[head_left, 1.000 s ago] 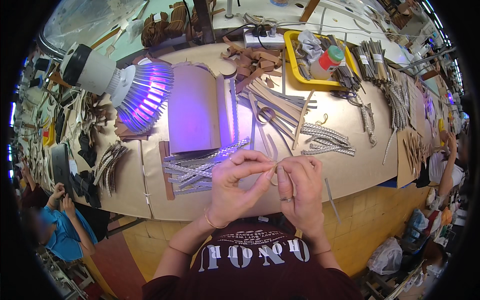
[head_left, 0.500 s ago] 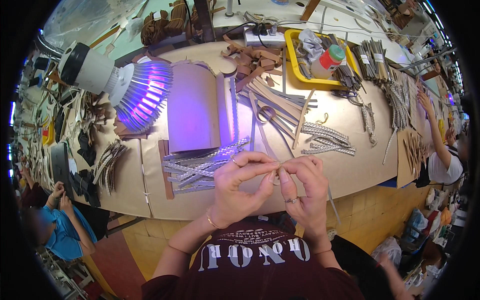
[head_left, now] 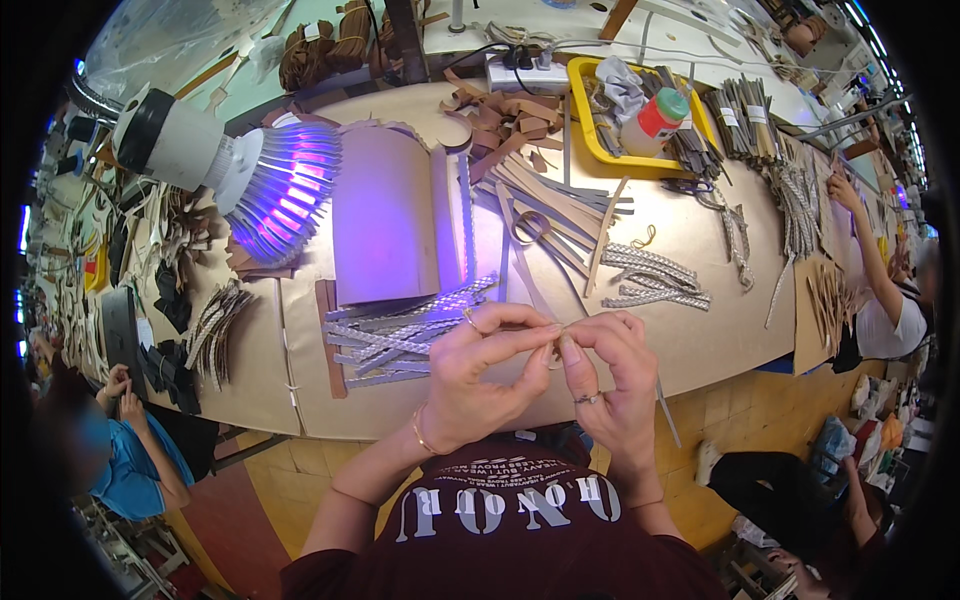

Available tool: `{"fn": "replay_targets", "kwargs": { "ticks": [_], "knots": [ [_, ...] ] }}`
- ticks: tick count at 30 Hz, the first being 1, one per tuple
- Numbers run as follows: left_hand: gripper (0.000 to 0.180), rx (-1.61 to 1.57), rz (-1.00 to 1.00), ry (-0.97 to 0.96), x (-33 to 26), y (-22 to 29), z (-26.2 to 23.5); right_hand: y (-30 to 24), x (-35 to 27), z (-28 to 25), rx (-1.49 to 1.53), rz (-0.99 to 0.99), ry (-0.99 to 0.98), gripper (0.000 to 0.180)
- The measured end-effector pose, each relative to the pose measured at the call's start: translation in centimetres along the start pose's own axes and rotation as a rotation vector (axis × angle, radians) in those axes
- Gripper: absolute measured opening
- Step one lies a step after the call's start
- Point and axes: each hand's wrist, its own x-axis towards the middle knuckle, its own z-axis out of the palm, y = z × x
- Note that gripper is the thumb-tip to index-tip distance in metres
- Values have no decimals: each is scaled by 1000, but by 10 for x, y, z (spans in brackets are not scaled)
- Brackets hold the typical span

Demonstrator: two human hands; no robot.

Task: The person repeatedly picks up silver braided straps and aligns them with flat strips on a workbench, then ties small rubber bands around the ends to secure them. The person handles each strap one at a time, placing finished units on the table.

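Observation:
Both of my hands meet at the table's near edge, fingertips almost touching. My left hand [head_left: 488, 372] is closed in a pinch, thumb against forefinger. Facing it, my right hand [head_left: 612, 375] pinches too, with its thumb raised toward the forefinger. Between them is a thin strip, mostly hidden by the fingers; the tail of a narrow grey strip [head_left: 667, 415] sticks out past my right hand and hangs over the edge. Just left of my hands lies a pile of braided silver-grey strips [head_left: 385, 335]. Beyond them are loose tan strips [head_left: 570, 215] and a small rolled strip [head_left: 531, 228].
A lamp with a finned metal head [head_left: 285, 190] casts purple light on a curved brown board [head_left: 385, 225]. Farther back, a yellow tray [head_left: 640, 168] holds a bottle with a green cap [head_left: 664, 120]. More braided strips [head_left: 655, 278] lie right. Other people sit at both sides.
My hands keep nearly the same pinch, with hardly any shift. At the lower right, a person's dark-clothed leg and light shoe have come into view behind me.

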Motion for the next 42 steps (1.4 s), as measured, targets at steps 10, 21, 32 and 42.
{"fn": "replay_targets", "kwargs": {
  "ticks": [10, 21, 32, 42],
  "knots": [
    [15, -37, -139, -147, 8, -2, -10, 5, 1, 4, -112, -61, 26, 8],
    [12, -29, -143, -145, 9, 0, -4, 11, -1, 7, -92, -50, 48, 5],
    [15, 163, 19, -7, -2, -2, 11, 15, -5, 10, -53, -19, 63, 6],
    [22, -807, -687, -153, 14, -10, -11, 31, -16, -5, 380, -40, 77, 38]
  ]
}}
